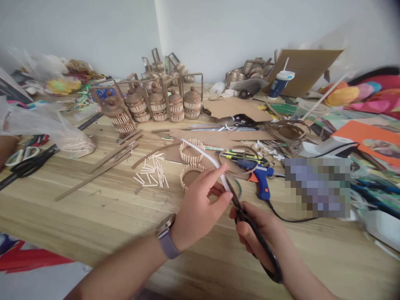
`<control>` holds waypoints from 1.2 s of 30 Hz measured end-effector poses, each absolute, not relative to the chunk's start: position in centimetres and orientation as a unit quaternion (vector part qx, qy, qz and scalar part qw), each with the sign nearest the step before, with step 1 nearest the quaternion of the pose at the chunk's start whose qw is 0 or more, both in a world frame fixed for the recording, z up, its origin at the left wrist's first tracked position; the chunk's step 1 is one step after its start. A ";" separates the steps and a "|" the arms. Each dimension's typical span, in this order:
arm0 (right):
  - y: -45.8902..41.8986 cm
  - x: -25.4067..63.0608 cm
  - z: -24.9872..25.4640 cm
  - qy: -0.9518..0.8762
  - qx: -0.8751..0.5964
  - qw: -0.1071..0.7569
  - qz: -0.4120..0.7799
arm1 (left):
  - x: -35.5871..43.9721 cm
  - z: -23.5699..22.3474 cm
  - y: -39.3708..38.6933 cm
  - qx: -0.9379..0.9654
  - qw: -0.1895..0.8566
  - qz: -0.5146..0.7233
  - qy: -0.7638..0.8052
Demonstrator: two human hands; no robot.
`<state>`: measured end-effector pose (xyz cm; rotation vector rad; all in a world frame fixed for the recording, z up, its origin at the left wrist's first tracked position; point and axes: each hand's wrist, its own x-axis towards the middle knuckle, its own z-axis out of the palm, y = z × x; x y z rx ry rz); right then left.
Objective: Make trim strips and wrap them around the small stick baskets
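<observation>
Between thumb and fingers, my left hand point(204, 200) pinches a narrow white strip point(206, 155) that curves away toward the back left. My right hand point(259, 233) grips black-handled scissors point(261, 246), whose blades point up at the strip's near end by my left fingertips. Whether the blades touch the strip, I cannot tell. Just beyond my left hand are two rings of small wooden sticks, a far ring point(191, 152) and a near ring point(187, 177) partly hidden by the hand. Loose short sticks point(154, 173) lie scattered to the left.
Blue glue gun point(264, 183) with its cord lies right of my hands, near a brown hoop point(239, 160). Several lidded stick-sided baskets point(156, 104) with tall handles stand behind. Long brown strips point(103, 166) lie left. A lidded cup point(281, 83) stands at the back right.
</observation>
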<state>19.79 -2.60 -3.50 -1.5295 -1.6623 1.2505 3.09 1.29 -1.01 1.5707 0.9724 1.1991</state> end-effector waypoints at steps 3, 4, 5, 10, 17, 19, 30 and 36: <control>-2.5 19.7 -3.6 -0.622 -0.577 0.281 0.448 | 3.0 -0.9 1.3 0.630 0.461 0.490 0.388; -2.4 19.7 -3.6 -0.624 -0.581 0.285 0.437 | 3.0 -0.9 1.3 0.621 0.461 0.496 0.394; -2.4 19.6 -3.6 -0.627 -0.586 0.289 0.425 | 2.9 -0.9 1.4 0.605 0.460 0.507 0.406; -2.4 19.4 -3.5 -0.664 -0.587 0.281 0.368 | 2.6 -0.7 2.1 0.530 0.493 0.518 0.455; -2.6 19.2 -3.8 -0.680 -0.568 0.278 0.371 | 2.4 -0.7 2.2 0.620 0.440 0.441 0.478; -2.7 19.2 -4.0 -0.676 -0.550 0.284 0.400 | 2.4 -0.8 2.1 0.629 0.428 0.443 0.473; -2.8 19.4 -4.2 -0.638 -0.498 0.341 0.478 | 3.0 -1.0 1.3 0.694 0.345 0.441 0.452; -3.2 19.5 -4.4 -0.632 -0.503 0.333 0.487 | 3.1 -1.0 1.4 0.697 0.344 0.445 0.444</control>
